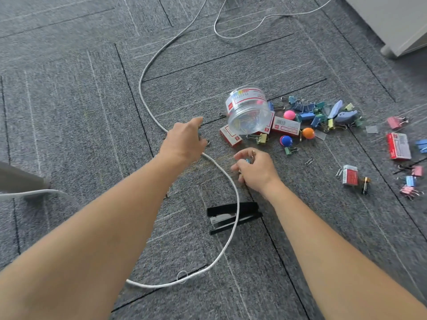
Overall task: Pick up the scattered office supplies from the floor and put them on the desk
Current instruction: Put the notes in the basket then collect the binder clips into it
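Office supplies lie scattered on the grey carpet. A clear plastic jar [248,110] of coloured paper clips lies tipped on its side among red staple boxes [230,136] and a heap of coloured binder clips [307,112]. Round coloured push magnets [308,133] lie beside them. My left hand [184,140] grips a small binder clip, its wire loop showing at the fingertips. My right hand [254,168] is curled round several small clips. A black stapler [234,217] lies on the floor between my forearms.
A white cable [147,72] loops across the carpet, passing under both hands and over the stapler. More staple boxes [398,146], pink clips [396,122] and a battery [365,184] lie at the right. A white cabinet corner [397,24] stands far right; a chair leg [20,179] is at left.
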{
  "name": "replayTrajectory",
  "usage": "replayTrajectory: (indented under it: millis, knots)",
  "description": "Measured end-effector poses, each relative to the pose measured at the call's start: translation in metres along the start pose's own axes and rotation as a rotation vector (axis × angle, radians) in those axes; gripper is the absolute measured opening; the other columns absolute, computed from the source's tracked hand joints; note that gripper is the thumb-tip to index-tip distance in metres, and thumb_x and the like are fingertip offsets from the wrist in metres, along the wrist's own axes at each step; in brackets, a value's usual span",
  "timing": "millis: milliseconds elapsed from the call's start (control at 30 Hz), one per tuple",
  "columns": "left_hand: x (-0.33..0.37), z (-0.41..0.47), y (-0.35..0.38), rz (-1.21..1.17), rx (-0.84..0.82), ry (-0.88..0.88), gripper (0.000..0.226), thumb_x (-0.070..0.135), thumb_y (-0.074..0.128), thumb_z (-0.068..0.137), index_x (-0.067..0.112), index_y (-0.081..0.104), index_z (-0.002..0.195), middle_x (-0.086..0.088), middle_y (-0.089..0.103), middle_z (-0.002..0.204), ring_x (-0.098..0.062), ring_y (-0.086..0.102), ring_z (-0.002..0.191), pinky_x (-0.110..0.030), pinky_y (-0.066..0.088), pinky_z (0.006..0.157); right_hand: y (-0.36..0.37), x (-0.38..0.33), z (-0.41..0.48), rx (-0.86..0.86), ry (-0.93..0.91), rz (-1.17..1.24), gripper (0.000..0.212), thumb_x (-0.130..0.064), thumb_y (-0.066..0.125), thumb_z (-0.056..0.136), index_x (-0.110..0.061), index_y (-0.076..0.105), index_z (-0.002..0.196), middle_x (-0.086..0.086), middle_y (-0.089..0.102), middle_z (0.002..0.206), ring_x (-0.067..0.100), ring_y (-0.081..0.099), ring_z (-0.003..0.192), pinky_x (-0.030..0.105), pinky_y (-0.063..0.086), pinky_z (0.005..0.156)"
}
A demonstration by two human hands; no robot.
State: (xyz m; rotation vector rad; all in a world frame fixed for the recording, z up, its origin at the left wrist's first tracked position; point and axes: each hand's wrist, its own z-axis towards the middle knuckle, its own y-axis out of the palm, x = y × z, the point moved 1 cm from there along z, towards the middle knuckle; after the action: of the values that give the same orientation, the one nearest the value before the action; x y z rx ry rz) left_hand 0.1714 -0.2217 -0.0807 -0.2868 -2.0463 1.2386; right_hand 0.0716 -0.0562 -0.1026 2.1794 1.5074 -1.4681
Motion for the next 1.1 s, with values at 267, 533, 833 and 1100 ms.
replayTrajectory:
  millis: [267, 533, 833, 1100]
  knots:
    - [0.008, 0.009, 0.015, 0.357, -0.063, -0.007, 0.03, 0.017, 0.065, 0.092, 0.002, 0.049, 0.112, -0.014, 0.054, 0.083, -0.034, 0.064, 0.082, -0.044, 0.059, 0.073, -0.038, 0.018, -0.004, 0.16, -0.016, 0.202, 0.016, -0.026, 0.058, 0.097, -0.017, 0.071, 0.101, -0.001, 0.067, 0.066, 0.016, 0.055, 0.049, 0.031, 0.048, 0.051]
    - [0.006, 0.012, 0.004, 0.122, -0.063, -0.135, 0.027, 0.023, 0.072, 0.087, 0.013, 0.064, 0.111, -0.007, 0.067, 0.088, -0.019, 0.065, 0.069, -0.032, 0.059, 0.065, -0.051, -0.007, 0.02, 0.257, -0.256, -0.764, 0.036, -0.035, 0.053, 0.099, -0.025, 0.059, 0.133, 0.014, 0.069, 0.115, 0.035, 0.066, 0.1, 0.042, 0.055, 0.079]
    - [0.012, -0.014, -0.003, -0.699, -0.132, -0.275, 0.014, 0.023, 0.068, 0.09, 0.011, 0.063, 0.097, -0.008, 0.067, 0.093, -0.013, 0.055, 0.063, -0.027, 0.05, 0.052, -0.036, -0.013, 0.035, 0.164, -0.386, -1.368, 0.023, -0.006, 0.032, 0.1, -0.009, 0.05, 0.115, 0.013, 0.066, 0.105, 0.031, 0.067, 0.088, 0.034, 0.037, 0.059]
    - [0.022, -0.036, 0.019, -1.148, -0.297, -0.521, 0.018, 0.025, 0.068, 0.09, 0.011, 0.058, 0.086, -0.015, 0.056, 0.09, -0.011, 0.04, 0.051, -0.021, 0.033, 0.038, -0.046, -0.032, 0.043, 0.115, -0.342, -1.417, 0.025, -0.011, 0.041, 0.095, -0.008, 0.059, 0.113, 0.013, 0.064, 0.101, 0.032, 0.063, 0.087, 0.033, 0.041, 0.062]
